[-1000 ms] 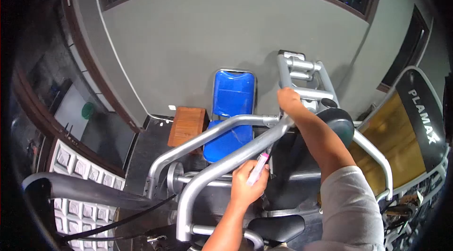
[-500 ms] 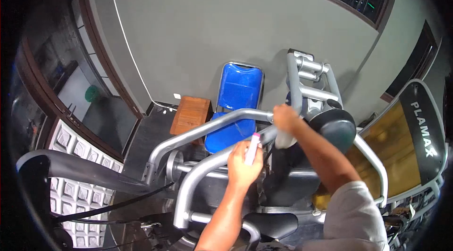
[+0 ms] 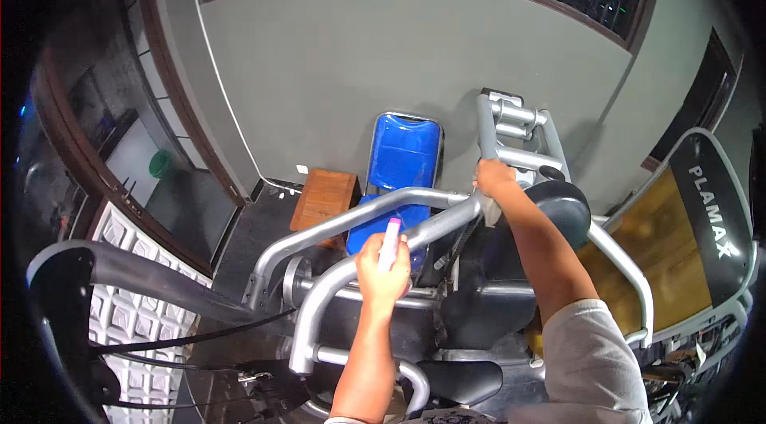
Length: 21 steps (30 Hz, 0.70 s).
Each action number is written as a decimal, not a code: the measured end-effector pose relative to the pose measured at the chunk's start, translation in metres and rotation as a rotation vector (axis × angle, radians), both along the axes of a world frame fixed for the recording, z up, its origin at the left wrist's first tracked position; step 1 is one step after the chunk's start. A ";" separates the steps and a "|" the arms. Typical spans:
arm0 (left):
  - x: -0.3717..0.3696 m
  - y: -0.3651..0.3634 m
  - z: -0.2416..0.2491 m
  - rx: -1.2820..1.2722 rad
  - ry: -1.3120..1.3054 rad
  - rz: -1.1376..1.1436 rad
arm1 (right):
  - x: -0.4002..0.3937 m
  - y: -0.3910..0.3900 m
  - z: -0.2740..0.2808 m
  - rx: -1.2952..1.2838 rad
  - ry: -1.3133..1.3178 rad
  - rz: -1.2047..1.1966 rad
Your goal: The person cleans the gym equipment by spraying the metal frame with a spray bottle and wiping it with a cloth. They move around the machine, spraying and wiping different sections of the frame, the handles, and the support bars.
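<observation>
My left hand is closed round a slim white bottle with a pink cap, held upright just over the curved silver tube of a gym machine. Farther forward, my right hand is closed at the upright silver frame, near where the tubes meet. A pale cloth hangs below its fingers, partly hidden by the hand and forearm. A black rounded pad sits right beside my right forearm.
Behind the tubes stand a blue folding chair and a brown wooden stool by the grey wall. At right is a machine panel marked PLAMAX. A dark padded arm and cables lie at left.
My right hand has moved up along the frame, with the cloth. My left hand, holding the bottle, has shifted left and slightly down. The view has tilted a little.
</observation>
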State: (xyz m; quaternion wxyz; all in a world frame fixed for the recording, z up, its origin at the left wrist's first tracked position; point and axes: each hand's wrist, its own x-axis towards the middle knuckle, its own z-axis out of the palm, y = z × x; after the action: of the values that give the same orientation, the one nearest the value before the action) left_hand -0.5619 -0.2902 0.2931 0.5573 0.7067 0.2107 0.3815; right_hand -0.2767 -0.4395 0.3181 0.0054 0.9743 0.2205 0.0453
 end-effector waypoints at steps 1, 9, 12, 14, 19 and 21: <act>0.002 -0.001 0.002 0.006 0.015 -0.015 | 0.005 0.005 -0.008 -0.016 -0.033 0.005; -0.019 0.018 0.030 -0.233 -0.138 0.086 | -0.152 0.120 0.020 -0.044 0.423 0.255; -0.016 0.017 0.031 -0.183 -0.123 0.080 | -0.168 0.110 -0.002 -0.078 0.210 0.432; -0.018 0.015 0.033 -0.177 -0.099 0.048 | -0.161 0.091 0.003 -0.040 0.234 0.424; -0.014 0.011 0.024 -0.140 -0.039 0.040 | -0.069 0.042 0.016 -0.364 0.164 0.243; -0.009 0.012 0.017 -0.061 -0.027 0.055 | -0.022 0.015 0.020 -0.495 0.039 0.202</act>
State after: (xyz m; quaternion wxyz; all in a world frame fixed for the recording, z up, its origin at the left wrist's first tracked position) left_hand -0.5707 -0.2784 0.3098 0.5708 0.6781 0.2338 0.3996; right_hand -0.2984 -0.4246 0.3378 0.2347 0.9171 0.3210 -0.0284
